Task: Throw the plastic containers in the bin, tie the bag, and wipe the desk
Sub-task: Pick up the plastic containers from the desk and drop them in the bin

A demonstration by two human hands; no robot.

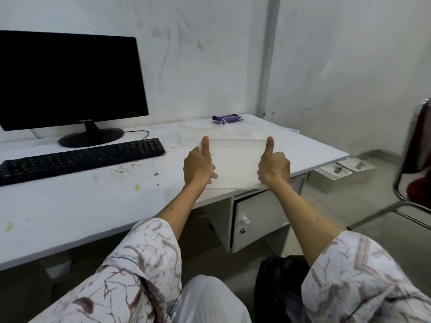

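Note:
A clear plastic container is held above the white desk's right front part. My left hand grips its left side and my right hand grips its right side, thumbs pointing up along the rim. More clear containers and lids lie farther back on the desk. A purple cloth lies at the desk's far edge, partly under a clear container. A black bin bag sits on the floor below, between my arms. Dirty specks and yellow smears mark the desk top.
A black monitor and keyboard occupy the desk's left half. A drawer unit with a white knob stands under the desk. White trays sit on the floor at right, beside a metal chair.

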